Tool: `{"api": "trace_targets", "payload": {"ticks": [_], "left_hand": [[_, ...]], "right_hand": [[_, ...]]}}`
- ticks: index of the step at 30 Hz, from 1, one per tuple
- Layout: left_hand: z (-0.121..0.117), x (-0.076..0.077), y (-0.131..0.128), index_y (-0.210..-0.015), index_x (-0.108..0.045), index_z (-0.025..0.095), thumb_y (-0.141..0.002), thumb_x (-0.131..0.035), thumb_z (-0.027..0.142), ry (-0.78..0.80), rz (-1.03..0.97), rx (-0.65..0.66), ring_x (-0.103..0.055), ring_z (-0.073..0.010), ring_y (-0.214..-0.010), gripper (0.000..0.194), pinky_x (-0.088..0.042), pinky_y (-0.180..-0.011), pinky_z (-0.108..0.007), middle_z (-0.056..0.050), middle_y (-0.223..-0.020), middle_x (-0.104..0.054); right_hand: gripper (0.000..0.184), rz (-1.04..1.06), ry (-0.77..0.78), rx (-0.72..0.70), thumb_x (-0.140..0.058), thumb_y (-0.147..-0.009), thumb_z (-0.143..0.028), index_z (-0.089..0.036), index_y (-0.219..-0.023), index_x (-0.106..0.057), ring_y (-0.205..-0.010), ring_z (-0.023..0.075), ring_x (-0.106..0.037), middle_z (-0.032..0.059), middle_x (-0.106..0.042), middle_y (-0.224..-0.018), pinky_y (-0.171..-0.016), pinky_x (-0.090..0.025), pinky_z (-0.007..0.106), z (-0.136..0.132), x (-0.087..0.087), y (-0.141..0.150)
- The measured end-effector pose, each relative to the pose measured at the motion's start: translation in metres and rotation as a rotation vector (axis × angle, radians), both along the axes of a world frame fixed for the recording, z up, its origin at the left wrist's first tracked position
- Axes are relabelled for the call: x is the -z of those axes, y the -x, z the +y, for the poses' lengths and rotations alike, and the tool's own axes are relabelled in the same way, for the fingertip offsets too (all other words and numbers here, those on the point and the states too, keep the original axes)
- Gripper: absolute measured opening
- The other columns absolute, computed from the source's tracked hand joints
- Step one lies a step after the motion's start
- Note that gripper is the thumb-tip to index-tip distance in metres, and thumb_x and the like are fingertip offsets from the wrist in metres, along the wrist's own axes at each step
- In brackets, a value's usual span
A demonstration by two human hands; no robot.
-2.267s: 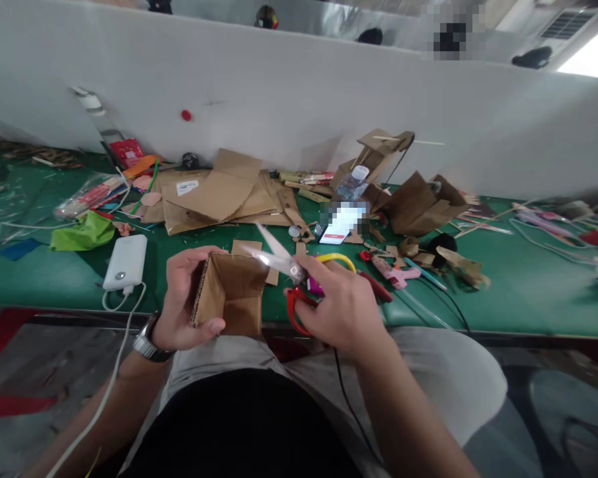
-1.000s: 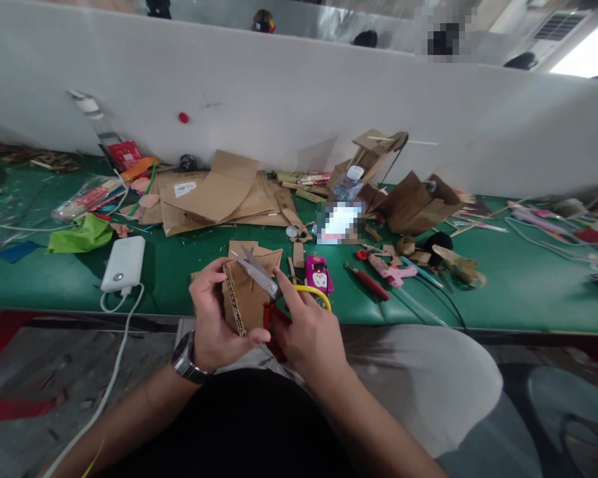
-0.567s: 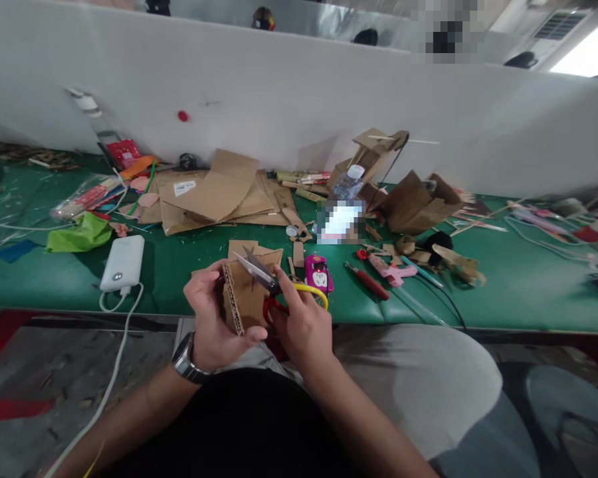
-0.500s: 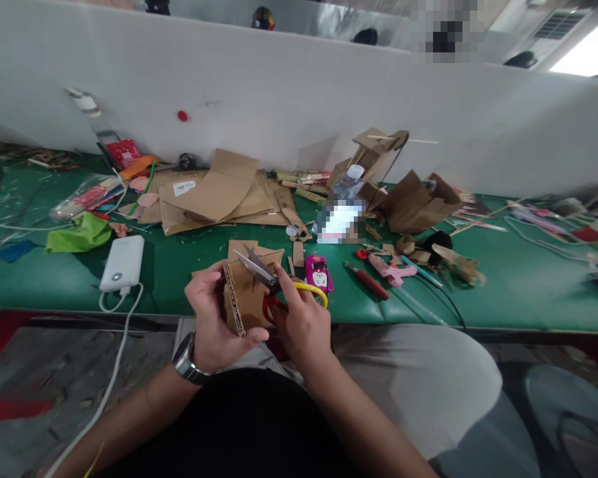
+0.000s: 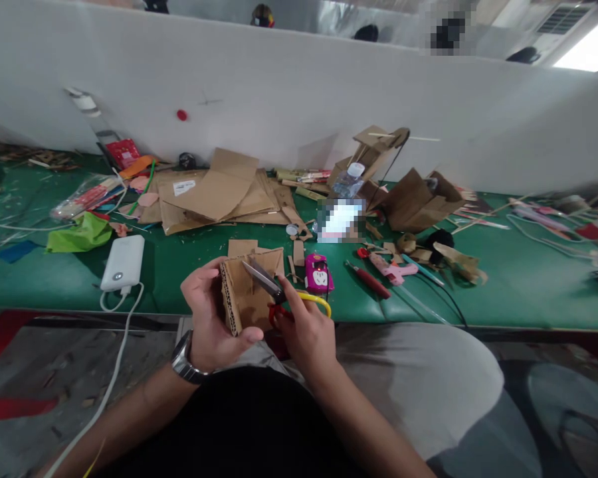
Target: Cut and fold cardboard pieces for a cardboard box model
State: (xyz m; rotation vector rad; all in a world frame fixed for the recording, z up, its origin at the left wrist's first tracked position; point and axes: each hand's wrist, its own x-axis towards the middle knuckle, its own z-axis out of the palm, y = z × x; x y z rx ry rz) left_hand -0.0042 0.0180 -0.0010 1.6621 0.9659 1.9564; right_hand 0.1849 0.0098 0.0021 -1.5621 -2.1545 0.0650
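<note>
Resting in the left hand (image 5: 210, 320), a small cardboard box (image 5: 250, 307) is pinched by one wall between the thumb and the curled fingers, its open side turned upward. Scissors (image 5: 270, 287) are held by the right hand (image 5: 306, 330), with the fingers wrapped around the handles; the blades are slightly parted and pointed over the box's opening, though whether cardboard is touched by them cannot be told. A watch (image 5: 188, 358) is worn just behind the left hand. A white power bank (image 5: 123, 263) is placed to the left of that hand. Just beyond the right hand, a purple socket (image 5: 317, 273) is seen on the green table (image 5: 528, 279); farther to its right, a pink glue gun (image 5: 395, 272) is laid. Cardboard sheets (image 5: 219, 189) are piled beyond the left hand.
</note>
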Motion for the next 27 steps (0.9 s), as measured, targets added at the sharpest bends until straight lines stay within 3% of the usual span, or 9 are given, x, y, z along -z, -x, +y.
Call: {"api": "trace_targets", "payload": {"ticks": [15, 20, 27], "left_hand": [[-0.002, 0.000, -0.001, -0.143, -0.043, 0.032, -0.070, -0.090, 0.069, -0.017, 0.056, -0.032, -0.057, -0.0363, -0.132, 0.094, -0.052, -0.106, -0.061, -0.014, -0.146, -0.050], [-0.002, 0.002, -0.001, -0.145, -0.042, 0.031, -0.071, -0.089, 0.071, -0.022, 0.096, -0.066, -0.057, -0.0348, -0.132, 0.096, -0.052, -0.106, -0.059, -0.014, -0.147, -0.050], [0.000, 0.007, 0.001, -0.142, -0.044, 0.031, -0.064, -0.093, 0.070, -0.032, 0.147, -0.128, -0.058, -0.0379, -0.133, 0.099, -0.051, -0.106, -0.062, -0.015, -0.144, -0.051]], "right_hand": [[0.067, -0.006, 0.005, -0.002, -0.058, -0.098, -0.019, -0.031, -0.164, -0.050, -0.078, 0.0204, -0.073, 0.0073, -0.078, -0.098, -0.068, -0.057, 0.024, 0.004, -0.007, -0.001], [0.069, -0.017, 0.046, -0.029, -0.059, -0.099, -0.021, -0.029, -0.166, -0.046, -0.072, 0.0211, -0.072, 0.0064, -0.076, -0.088, -0.062, -0.056, 0.026, 0.001, -0.011, -0.002], [0.067, 0.047, 0.139, -0.088, -0.060, -0.100, -0.021, -0.026, -0.166, -0.046, -0.072, 0.0229, -0.074, 0.0072, -0.079, -0.092, -0.066, -0.060, 0.030, -0.005, -0.014, -0.003]]}}
